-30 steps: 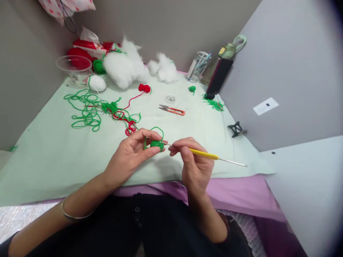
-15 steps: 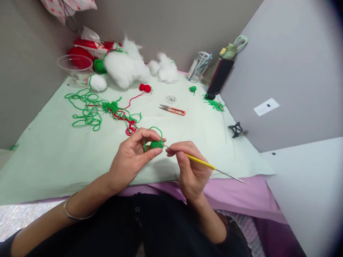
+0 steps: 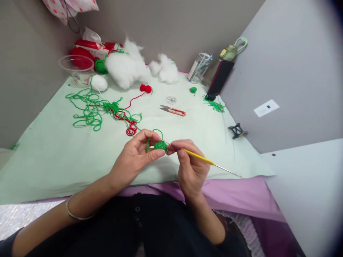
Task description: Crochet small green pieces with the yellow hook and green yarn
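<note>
My left hand (image 3: 134, 157) pinches a small green crocheted piece (image 3: 160, 145) between thumb and fingers, and a loop of green yarn rises above it. My right hand (image 3: 191, 166) is closed round a crochet hook (image 3: 199, 157) with a yellow handle and metal ends. The hook's left tip meets the upper right edge of the green piece; the exact contact is too small to tell. Beyond my hands lie orange-handled thread snips (image 3: 173, 110) and a small clear dish of rings (image 3: 171, 99). Tangled green yarn (image 3: 88, 110) spreads to the left, with red yarn (image 3: 131, 127) beside it.
White stuffing (image 3: 127, 67), a clear plastic cup (image 3: 76, 67) and a red tissue box (image 3: 92, 49) stand at the back left. A pen holder (image 3: 199, 67), a dark phone (image 3: 220, 77) and a green bottle (image 3: 227, 52) are at the back right, near green yarn scraps (image 3: 214, 105).
The green piece and my left fingers have shifted slightly right, and the piece has turned to show more of its surface. The hook's right end has moved up and left.
</note>
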A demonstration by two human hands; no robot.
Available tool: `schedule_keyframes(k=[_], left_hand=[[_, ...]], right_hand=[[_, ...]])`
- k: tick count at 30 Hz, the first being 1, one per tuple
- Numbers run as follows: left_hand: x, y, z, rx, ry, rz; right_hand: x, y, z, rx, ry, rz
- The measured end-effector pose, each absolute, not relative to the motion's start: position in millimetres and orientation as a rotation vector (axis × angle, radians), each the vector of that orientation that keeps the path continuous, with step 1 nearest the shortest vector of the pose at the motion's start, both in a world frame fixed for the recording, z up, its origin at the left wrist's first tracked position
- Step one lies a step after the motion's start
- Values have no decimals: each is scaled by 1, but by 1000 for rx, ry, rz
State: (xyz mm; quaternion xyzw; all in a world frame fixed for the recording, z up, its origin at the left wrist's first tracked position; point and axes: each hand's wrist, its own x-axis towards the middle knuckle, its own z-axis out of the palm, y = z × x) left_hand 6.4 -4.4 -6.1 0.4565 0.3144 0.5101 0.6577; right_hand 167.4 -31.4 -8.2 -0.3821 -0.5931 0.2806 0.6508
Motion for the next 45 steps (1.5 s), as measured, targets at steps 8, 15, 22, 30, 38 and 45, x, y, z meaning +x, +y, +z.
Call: schedule_keyframes(k=[8, 15, 22, 30, 38, 45], left_hand=[[8, -5, -3, 1060, 741, 1171], [14, -5, -9, 1140, 835, 1285], [6, 3, -14, 1618, 952, 1296], [-2, 5, 0, 1357, 739, 957], [2, 1, 7, 1165, 759, 1080], [5, 1, 6, 1260, 744, 1172]], right_hand=[[167, -27, -8, -874, -1334, 575], [164, -23, -18, -857, -1247, 852], [162, -18, -26, -833, -989, 1074], [174, -18, -22, -815, -1230, 868], [176, -24, -15, -813, -1365, 795], [174, -24, -18, -805, -1319, 791]])
